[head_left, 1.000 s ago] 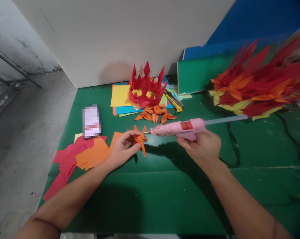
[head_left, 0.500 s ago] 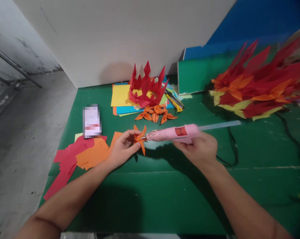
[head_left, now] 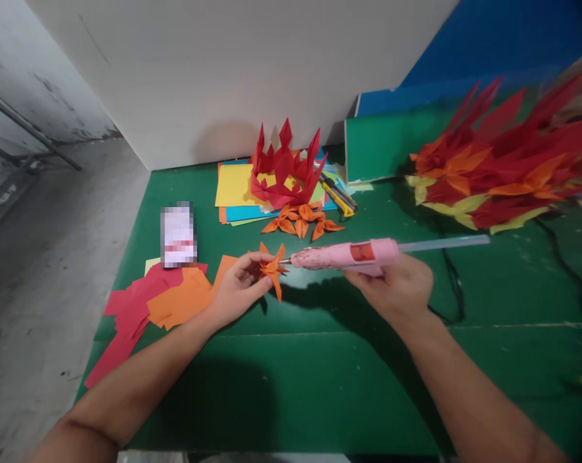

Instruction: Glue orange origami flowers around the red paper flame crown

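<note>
My left hand (head_left: 245,283) pinches an orange folded paper flower (head_left: 274,273) between thumb and fingers, its petals spread. Wrapped round the handle of a pink hot glue gun (head_left: 343,254) is my right hand (head_left: 399,283). The gun's metal tip points left and sits at the flower's right side; whether it touches the paper I cannot tell. A pale glue stick (head_left: 445,243) sticks out of the gun's back end. Just beyond the flower lie several orange paper flowers (head_left: 303,222), in front of a red folded paper crown (head_left: 285,173).
Red paper pieces (head_left: 131,308) and orange paper pieces (head_left: 179,302) lie at the left, by a pixelated phone-like object (head_left: 179,235). A yellow cutter knife (head_left: 339,196) rests by coloured sheets (head_left: 233,183). A large red-orange paper piece (head_left: 503,161) stands right; a black cord (head_left: 454,289) trails nearby.
My right hand has drawn the glue gun slightly to the right, so its tip has backed away from the flower's centre. My left hand and the flower have stayed almost still.
</note>
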Demonstrator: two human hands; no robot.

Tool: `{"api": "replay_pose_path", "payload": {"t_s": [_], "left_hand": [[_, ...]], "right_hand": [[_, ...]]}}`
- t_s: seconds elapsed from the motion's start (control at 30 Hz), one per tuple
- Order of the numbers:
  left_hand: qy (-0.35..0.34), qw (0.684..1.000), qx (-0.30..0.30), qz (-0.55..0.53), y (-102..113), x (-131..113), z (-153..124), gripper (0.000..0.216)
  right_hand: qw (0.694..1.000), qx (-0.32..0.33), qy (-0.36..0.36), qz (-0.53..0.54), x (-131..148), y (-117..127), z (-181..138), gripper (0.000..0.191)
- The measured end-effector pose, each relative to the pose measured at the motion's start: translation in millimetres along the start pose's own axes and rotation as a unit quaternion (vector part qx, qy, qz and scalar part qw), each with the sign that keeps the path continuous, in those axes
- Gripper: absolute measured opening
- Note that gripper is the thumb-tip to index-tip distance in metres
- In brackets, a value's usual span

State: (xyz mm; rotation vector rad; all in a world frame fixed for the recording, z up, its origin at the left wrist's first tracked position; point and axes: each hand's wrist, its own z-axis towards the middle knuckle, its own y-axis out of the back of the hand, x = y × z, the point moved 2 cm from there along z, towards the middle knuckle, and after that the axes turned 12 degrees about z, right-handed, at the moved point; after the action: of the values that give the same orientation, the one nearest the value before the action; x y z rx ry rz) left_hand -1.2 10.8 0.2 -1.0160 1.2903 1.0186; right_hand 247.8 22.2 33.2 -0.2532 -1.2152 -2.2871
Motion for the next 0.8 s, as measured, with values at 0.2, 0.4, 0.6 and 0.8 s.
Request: {"api": "replay_pose_path", "payload": {"t_s": [0.2,0.4,0.6,0.8], "left_hand": [[-0.016,1.0,0.018,-0.007,-1.2,-2.9,-0.1,0.027],[-0.021,0.998,0.052,-0.026,-1.8,-3.7,-1.2,0.025],[-0.026,1.0,0.009,-0.014,1.5,0.9,-0.9,0.025],[-0.027,0.999,-0.021,0.005,2.6,0.0,0.2,0.027]], "right_hand": [[0.999,-0.034,-0.009,-0.018,2.5,-0.2,2.1,0.037],[0.994,-0.032,-0.086,0.061,0.5,1.5,4.2,0.039],[0.976,0.064,-0.144,0.15,-19.2,-4.8,11.6,0.044],[0.973,0.168,-0.131,0.089,-30.1,-7.8,15.2,0.049]]}}
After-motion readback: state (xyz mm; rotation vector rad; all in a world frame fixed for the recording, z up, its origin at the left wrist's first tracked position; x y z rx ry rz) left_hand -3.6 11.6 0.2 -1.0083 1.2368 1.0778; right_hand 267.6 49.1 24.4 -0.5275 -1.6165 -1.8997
